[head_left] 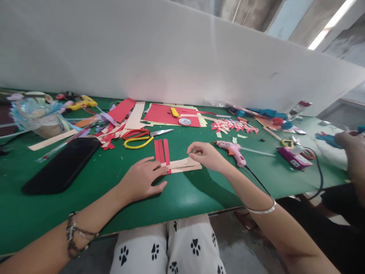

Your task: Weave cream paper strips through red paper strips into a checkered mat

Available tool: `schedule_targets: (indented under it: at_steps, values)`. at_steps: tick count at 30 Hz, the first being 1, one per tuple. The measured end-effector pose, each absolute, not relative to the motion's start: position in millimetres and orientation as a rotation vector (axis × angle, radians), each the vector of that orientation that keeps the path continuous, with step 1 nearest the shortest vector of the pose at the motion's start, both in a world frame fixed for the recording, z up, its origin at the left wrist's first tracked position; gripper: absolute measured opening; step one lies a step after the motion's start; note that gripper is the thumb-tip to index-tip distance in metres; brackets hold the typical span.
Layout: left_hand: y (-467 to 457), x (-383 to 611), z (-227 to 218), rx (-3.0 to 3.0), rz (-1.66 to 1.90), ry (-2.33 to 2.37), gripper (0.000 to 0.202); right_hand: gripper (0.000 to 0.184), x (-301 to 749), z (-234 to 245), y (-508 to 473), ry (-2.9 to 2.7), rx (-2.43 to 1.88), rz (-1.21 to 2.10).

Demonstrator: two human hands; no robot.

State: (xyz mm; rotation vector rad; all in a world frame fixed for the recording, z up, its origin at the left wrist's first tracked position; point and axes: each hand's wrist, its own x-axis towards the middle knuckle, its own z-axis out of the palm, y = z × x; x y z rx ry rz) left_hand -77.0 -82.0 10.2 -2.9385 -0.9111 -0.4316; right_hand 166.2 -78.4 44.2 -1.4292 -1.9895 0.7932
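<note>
Red paper strips [162, 149] stand side by side, crossed near their lower ends by cream paper strips [188, 168] that run to the right. My left hand [144, 178] lies over the crossing, fingers stretched out and apart, its fingertips pressing on the paper. With thumb and forefinger together, my right hand [203, 155] pinches the right end of the upper cream strip, which lifts slightly. Just beyond the left hand lie scissors [139, 139] with red and yellow handles. A pink glue gun [235, 151] rests to the right of my right hand.
A black phone [62, 165] lies at left. Red sheets [162, 112], a round dial [184, 121] and woven red-and-cream paper [235, 125] are at the back, before a white partition [171, 53]. A purple box [295, 158] and another person's hand [352, 146] are at right.
</note>
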Motion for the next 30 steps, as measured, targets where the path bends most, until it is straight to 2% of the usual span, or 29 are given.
schedule_targets:
  at_steps: [5,19,30]
  values:
    - [-83.1,-77.1,11.7,-2.885,-0.395,-0.785,0.033,0.010,177.1,30.8,-83.0,-2.009,-1.424,0.761]
    - [-83.8,-78.7,9.9,-2.891,-0.407,-0.782,0.035,0.012,177.7,15.4,-91.1,-2.173,-1.574,0.418]
    - [-83.0,-78.2,9.9,-2.874,-0.386,-0.764,0.035,0.016,175.8,10.3,-95.4,-2.213,-1.618,0.284]
